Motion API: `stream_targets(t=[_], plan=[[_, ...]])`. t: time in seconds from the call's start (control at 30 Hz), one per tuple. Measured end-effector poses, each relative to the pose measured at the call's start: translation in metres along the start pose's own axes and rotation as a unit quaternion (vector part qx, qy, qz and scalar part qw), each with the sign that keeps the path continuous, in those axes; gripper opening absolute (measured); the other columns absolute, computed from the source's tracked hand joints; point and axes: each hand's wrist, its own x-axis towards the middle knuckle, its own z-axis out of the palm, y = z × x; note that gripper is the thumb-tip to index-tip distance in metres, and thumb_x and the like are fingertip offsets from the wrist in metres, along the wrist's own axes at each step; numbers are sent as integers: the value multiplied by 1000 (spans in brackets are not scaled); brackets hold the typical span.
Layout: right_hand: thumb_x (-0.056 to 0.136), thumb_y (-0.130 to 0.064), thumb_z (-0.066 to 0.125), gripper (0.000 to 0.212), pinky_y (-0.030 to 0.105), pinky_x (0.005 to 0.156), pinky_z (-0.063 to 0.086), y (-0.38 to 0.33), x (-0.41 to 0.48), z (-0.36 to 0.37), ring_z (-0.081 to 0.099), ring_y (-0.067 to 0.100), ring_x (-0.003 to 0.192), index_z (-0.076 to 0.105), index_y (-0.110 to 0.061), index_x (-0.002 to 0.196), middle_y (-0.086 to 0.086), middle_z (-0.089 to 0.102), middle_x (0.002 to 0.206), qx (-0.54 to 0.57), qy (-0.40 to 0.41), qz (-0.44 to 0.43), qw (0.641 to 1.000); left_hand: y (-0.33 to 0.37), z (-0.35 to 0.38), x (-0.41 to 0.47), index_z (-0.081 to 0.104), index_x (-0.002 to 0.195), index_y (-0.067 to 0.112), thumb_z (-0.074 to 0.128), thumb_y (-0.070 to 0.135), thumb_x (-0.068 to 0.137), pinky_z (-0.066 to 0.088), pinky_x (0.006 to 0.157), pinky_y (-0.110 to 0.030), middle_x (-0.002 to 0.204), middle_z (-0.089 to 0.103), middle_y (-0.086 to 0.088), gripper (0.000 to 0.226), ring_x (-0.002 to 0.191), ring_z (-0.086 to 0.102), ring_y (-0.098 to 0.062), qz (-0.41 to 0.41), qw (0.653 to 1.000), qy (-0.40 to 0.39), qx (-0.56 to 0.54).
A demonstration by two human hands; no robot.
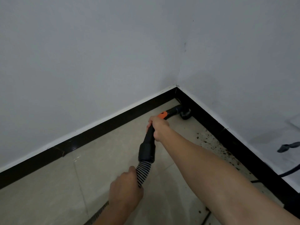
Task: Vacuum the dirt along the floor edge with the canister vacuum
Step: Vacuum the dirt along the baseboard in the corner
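A black skirting board [65,148] ran along the foot of the left wall [81,62], with pale floor tiles [40,200] in front of it. In the near middle, the left hand [125,189] was curled round the ribbed vacuum hose [143,173], thumb uppermost, just below the point where the hose entered a black cuff [146,153]. The hose reappeared beneath the left wrist and ran off the near edge.

Farther in, the right hand [158,127] was wrapped tightly round the black handle tube [150,133] above the cuff, its arm reaching in from the near right. Just beyond its knuckles sat an orange slider [162,114]. From there the tube bent right to a dark nozzle [185,113], which lay low on the floor near the far corner, against the right-hand skirting board [243,148].

Brown crumbs of dirt [211,140] were scattered along the floor edge beside that board, nearer than the nozzle. On the right wall [243,62], a grey plug [289,147] showed, with a dark cord [290,172] below it.
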Motion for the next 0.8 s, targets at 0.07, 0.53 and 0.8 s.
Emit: stream_targets(t=[0.07, 0.53, 0.8], plan=[[75, 4, 58, 16, 32, 58, 54, -7, 4, 5, 55, 21, 41, 59, -2, 90, 8, 57, 49, -73, -31, -11, 997, 18, 6, 0, 35, 94, 21, 57, 30, 82, 45, 67, -30, 92, 57, 1, 26, 83, 59, -21, 13, 999, -25, -41], [81, 0, 59, 16, 30, 50, 49, -37, 25, 1, 52, 19, 40, 53, -7, 68, 7, 54, 53, -74, -111, -8, 991, 10, 9, 35, 45, 83, 21, 74, 26, 61, 45, 55, -28, 79, 56, 3, 36, 64, 54, -12, 37, 963, -92, -251], [79, 3, 62, 15, 25, 45, 46, 33, -8, -53, 48, 17, 40, 56, -7, 71, 7, 53, 52, 11, -10, 5, 1000, -11, 63, 8, 53, 106, 28, 64, 32, 67, 50, 85, -20, 94, 57, 11, 41, 101, 63, -11, 35, 975, -183, -117]])
